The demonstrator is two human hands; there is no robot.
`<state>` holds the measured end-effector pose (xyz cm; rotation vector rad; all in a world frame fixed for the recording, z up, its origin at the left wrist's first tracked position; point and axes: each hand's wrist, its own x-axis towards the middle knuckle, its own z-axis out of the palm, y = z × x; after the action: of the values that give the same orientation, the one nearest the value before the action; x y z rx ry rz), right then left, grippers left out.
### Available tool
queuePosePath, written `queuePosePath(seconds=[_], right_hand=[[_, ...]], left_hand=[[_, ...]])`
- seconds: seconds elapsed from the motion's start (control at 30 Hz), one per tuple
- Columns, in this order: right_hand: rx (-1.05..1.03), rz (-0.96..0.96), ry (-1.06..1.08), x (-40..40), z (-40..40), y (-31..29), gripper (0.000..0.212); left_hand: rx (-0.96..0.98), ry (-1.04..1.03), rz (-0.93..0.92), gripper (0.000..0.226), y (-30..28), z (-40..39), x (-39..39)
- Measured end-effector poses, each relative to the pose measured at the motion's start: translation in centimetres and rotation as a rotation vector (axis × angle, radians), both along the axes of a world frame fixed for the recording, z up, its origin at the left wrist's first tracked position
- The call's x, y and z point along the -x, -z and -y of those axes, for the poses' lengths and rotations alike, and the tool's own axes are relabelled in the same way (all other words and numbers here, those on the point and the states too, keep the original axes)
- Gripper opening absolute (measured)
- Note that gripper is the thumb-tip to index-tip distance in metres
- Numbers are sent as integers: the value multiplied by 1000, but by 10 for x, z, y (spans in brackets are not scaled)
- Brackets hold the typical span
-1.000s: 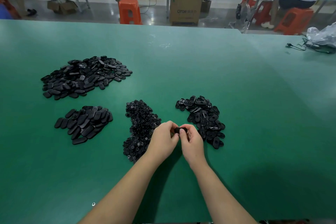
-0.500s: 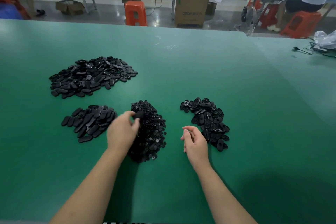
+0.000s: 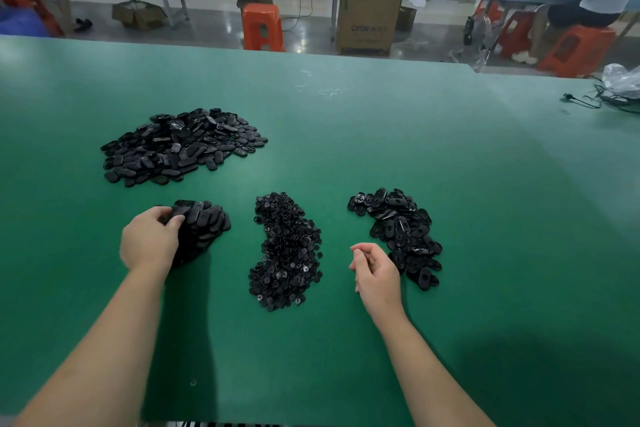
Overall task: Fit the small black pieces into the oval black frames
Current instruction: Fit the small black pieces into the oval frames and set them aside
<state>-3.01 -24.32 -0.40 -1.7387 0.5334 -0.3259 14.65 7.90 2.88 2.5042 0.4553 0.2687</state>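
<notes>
Green table lies broad; left hand touches near pile, right hand loosely curled, empty.

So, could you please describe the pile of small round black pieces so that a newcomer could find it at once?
On the green table, three heaps sit in the near row. The pile of small round black pieces is the middle heap, between the left hand and the right hand. Its pieces are tiny discs, far smaller than the ovals in the heaps beside it.
</notes>
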Motion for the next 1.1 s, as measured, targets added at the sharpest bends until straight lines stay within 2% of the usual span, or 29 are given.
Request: queuePosePath(seconds=[0.1,0.27,0.47,0.67,0.87,1.0,1.1], right_hand=[[1,-4,-2,0,-1,0,16],[8,-13,0,-1,-1,1,16],[32,-37,4,-2,0,4,18],[98,-54,-13,-3,-3,4,21],[291,-115,-63,-5,-6,1,15],[527,-155,-91,-8,8,-13,16],[733,-269,-26,-16,39,-32,25]], left_hand=[[-2,69,58,28,-1,6,2],[58,318,209,21,3,32,14],[3,493,126,24,31,80,42],[-88,499,87,29,47,92,57],[-86,507,137,30,47,93,59],[-87,498,139,31,49,94,58],[-91,491,144,30,51,94,57]])
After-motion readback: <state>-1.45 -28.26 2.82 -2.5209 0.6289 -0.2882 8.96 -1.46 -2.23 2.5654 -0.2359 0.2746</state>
